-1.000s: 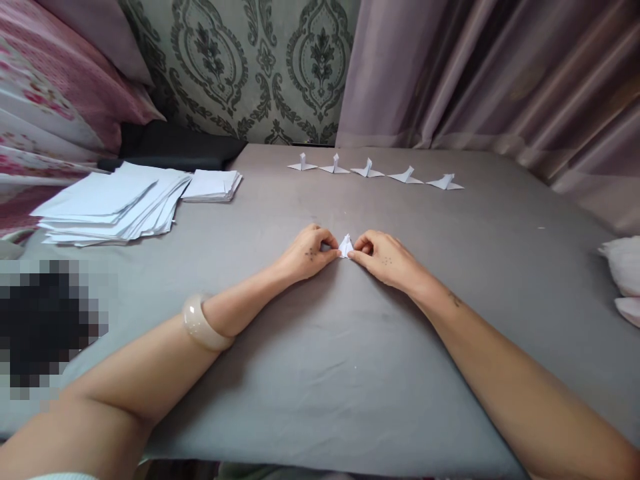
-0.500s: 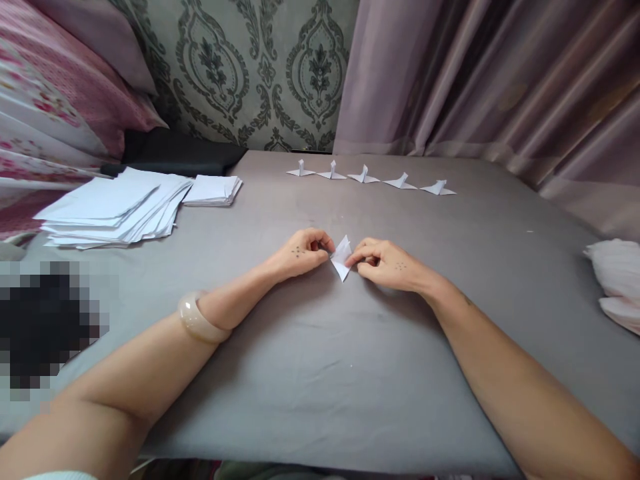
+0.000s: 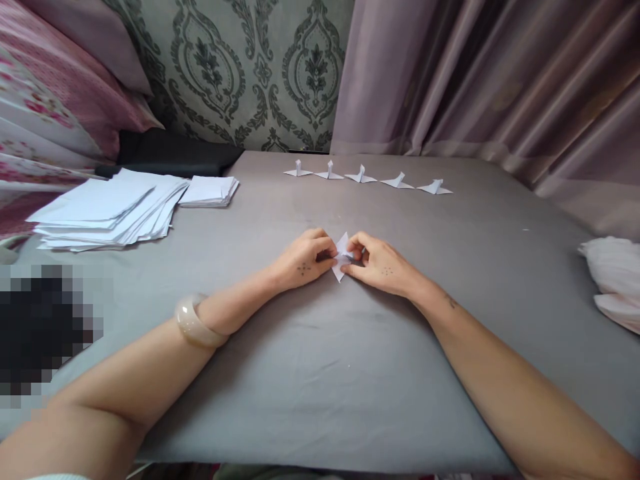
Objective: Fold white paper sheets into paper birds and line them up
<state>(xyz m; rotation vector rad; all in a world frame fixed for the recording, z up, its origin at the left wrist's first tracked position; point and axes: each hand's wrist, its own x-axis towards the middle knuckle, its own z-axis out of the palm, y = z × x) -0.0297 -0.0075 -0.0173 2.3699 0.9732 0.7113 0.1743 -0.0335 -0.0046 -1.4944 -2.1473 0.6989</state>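
Observation:
A small folded white paper (image 3: 341,268), diamond-shaped with creased flaps, rests on the grey cloth-covered table (image 3: 320,373) between my hands. My left hand (image 3: 311,259) pinches its left corner between thumb and fingers. From the other side my right hand (image 3: 380,262) has its thumb low on the paper and its curled fingertips at the upper right flap. The fingers cover both side corners, while the top and bottom points show. A bangle circles my left forearm.
Several folded paper birds (image 3: 361,175) stand in a row at the back. To the left lie a large paper stack (image 3: 105,210) and a smaller stack (image 3: 209,191). White fabric (image 3: 613,277) sits at the right edge, and curtains (image 3: 450,80) hang behind.
My right hand has shifted from pressing the paper with extended fingers to pinching its right side. My left fingers have moved slightly inward onto the left corner. A flap now stands raised in the middle.

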